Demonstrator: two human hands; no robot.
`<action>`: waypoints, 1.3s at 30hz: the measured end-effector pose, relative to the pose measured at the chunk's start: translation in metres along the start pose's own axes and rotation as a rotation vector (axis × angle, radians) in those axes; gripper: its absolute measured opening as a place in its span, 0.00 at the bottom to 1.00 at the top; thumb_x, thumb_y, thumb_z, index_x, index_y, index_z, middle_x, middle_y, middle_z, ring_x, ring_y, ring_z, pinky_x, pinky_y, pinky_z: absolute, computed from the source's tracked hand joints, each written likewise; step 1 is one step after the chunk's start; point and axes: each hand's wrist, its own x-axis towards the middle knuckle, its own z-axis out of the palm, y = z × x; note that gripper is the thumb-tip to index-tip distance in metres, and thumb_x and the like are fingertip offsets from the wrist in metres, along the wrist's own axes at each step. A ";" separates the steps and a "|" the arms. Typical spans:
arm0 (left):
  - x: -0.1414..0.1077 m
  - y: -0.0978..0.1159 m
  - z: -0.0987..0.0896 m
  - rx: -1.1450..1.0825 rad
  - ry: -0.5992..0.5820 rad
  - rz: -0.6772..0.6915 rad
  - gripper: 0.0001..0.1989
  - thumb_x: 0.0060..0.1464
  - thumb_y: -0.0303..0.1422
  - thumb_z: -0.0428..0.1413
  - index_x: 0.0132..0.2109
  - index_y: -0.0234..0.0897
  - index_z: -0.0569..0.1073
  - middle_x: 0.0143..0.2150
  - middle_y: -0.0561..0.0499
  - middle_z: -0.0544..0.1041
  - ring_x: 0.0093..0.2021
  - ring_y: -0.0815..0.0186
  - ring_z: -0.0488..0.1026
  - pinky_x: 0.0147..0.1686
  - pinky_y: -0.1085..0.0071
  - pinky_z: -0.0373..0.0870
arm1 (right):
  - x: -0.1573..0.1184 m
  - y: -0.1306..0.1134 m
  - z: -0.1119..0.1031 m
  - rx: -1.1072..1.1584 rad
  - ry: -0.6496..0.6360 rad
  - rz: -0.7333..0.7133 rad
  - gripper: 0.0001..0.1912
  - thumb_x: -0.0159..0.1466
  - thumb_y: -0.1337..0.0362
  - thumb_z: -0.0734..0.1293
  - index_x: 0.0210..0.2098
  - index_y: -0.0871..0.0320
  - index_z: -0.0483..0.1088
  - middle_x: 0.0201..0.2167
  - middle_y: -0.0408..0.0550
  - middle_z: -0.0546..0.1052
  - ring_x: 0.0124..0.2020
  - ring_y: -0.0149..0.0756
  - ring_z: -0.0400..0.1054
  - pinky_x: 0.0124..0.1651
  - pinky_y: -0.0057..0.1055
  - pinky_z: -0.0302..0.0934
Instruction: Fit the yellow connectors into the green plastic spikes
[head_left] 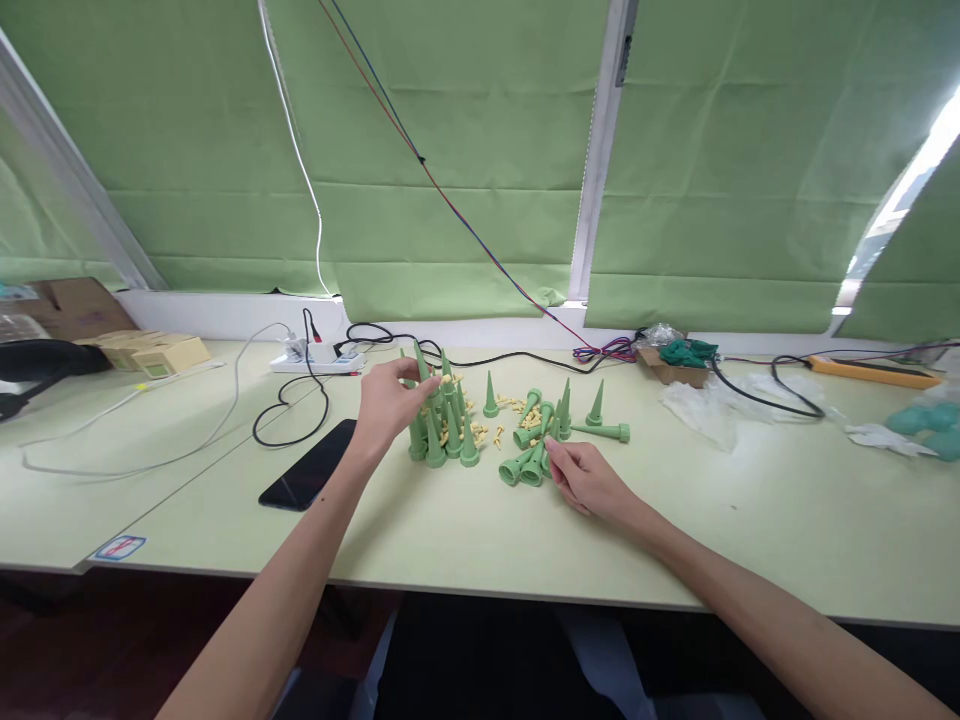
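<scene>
My left hand reaches over a close group of upright green plastic cone spikes. Its fingers are closed round a green cone spike at the back of that group, partly hidden by the hand. Small pale-yellow plastic pieces lie among and beside the standing spikes. Farther right, my right hand pinches another green cone spike at the front of a looser cluster. Several green spikes lie there on their sides, hollow ends showing, with more yellow pieces around them.
A black phone lies left of the spikes. Behind it are a white power strip and black cables. At the back right stand a small cardboard box and clear plastic bags. The table's front edge runs below my forearms.
</scene>
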 end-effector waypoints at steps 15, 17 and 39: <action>-0.010 0.003 0.002 0.022 0.037 0.016 0.13 0.49 0.43 0.57 0.32 0.37 0.77 0.33 0.49 0.80 0.33 0.62 0.75 0.37 0.68 0.71 | -0.002 -0.003 -0.001 -0.083 0.003 -0.027 0.28 0.70 0.45 0.52 0.21 0.56 0.57 0.09 0.36 0.57 0.11 0.26 0.49 0.19 0.26 0.47; -0.010 0.003 0.002 0.026 0.060 0.028 0.14 0.49 0.44 0.57 0.35 0.37 0.78 0.35 0.49 0.80 0.33 0.63 0.75 0.38 0.68 0.71 | -0.003 -0.003 -0.001 -0.096 0.009 -0.037 0.28 0.70 0.45 0.52 0.21 0.56 0.57 0.10 0.36 0.57 0.12 0.26 0.50 0.20 0.26 0.47; -0.070 0.047 0.075 0.216 -0.610 0.412 0.07 0.57 0.31 0.52 0.30 0.37 0.71 0.30 0.46 0.74 0.32 0.60 0.73 0.30 0.69 0.61 | -0.001 0.005 -0.006 -0.420 0.279 -0.346 0.15 0.69 0.56 0.59 0.29 0.57 0.65 0.16 0.37 0.60 0.19 0.28 0.51 0.27 0.29 0.48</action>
